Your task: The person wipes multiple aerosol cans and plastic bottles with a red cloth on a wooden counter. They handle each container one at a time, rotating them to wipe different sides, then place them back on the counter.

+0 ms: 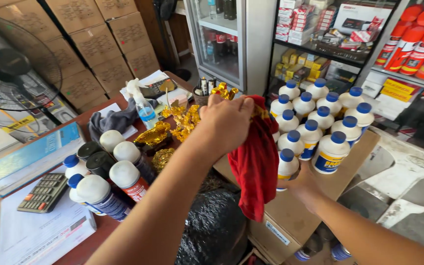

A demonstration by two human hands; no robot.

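Nearest, bottom centre: black plastic bag (212, 230), crinkled, against the near side of a cardboard box (290, 216).

Near left, on the wooden desk (99, 230): white paper sheets (40, 235) with a calculator (42, 194) on top. Just right of them, a cluster of spray cans (111, 184) with white and black caps, plus two blue-capped bottles.

Right hand (303, 189): comes in from the lower right, fingers wrapped under and around a white bottle with a blue cap (286, 169), gripping its lower body. The bottle is upright at the near left edge of the box top, partly covered by the cloth.

Left hand (226, 120): forearm runs up from bottom centre; fingers are closed over the bunched top of a red cloth (256, 162). The cloth hangs down from that grip, draping against the left side of the held bottle; its lower end dangles in front of the box and above the black bag.

Behind the held bottle: a group of matching white bottles (320, 118) with blue caps, standing close together in rows on the box top.

Mid left: gold ornaments (172, 127), a grey rag (114, 120), a clear spray bottle (143, 105) and a blue book (30, 154).

Far: stacked cartons (99, 44) at left with a fan (11, 68) in front, a glass-door cooler (222, 39) at centre, shelves (330, 49) of small boxes, and red cans (418, 44) at far right.
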